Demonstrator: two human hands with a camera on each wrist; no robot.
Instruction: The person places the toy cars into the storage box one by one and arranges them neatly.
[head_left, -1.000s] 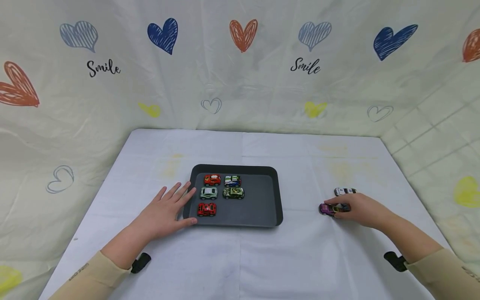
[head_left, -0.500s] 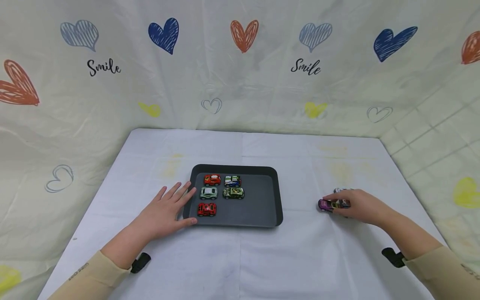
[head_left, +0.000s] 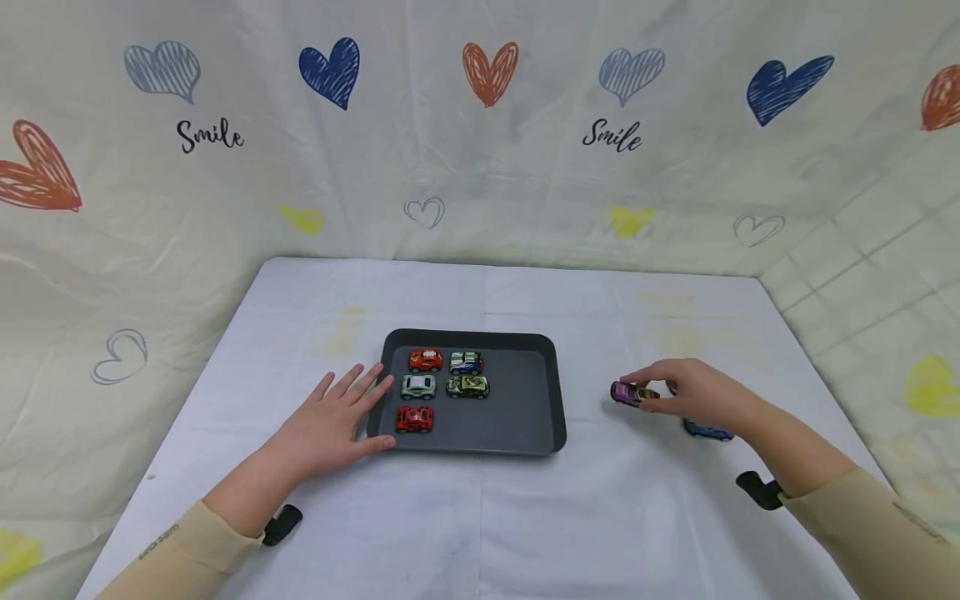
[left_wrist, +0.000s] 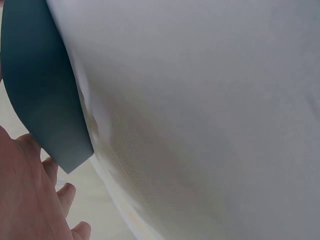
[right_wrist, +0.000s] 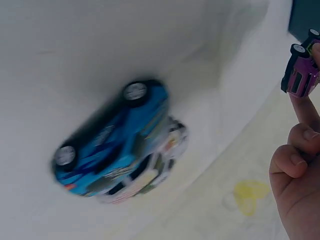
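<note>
My right hand (head_left: 693, 392) pinches a purple toy car (head_left: 632, 393) between thumb and fingertips, held over the cloth to the right of the tray. In the right wrist view the purple toy car (right_wrist: 303, 75) shows at the right edge with its wheels in sight. Spread flat, my left hand (head_left: 330, 425) rests with fingertips and thumb at the left rim of the dark grey tray (head_left: 517, 408). Inside the tray stand a red car (head_left: 425, 360), a blue-and-white car (head_left: 466, 362), a pale green car (head_left: 417, 386), a camouflage car (head_left: 467, 387) and another red car (head_left: 414, 419).
A blue toy car (right_wrist: 112, 140) stands on the cloth with a white patterned car (right_wrist: 150, 175) beside it; my right hand mostly covers them in the head view. White cloth (head_left: 480, 517) covers the table, and a heart-printed curtain (head_left: 525, 167) hangs behind.
My right hand has lifted the purple car and carried it left toward the tray, uncovering part of the blue car. The left hand and the tray have stayed put.
</note>
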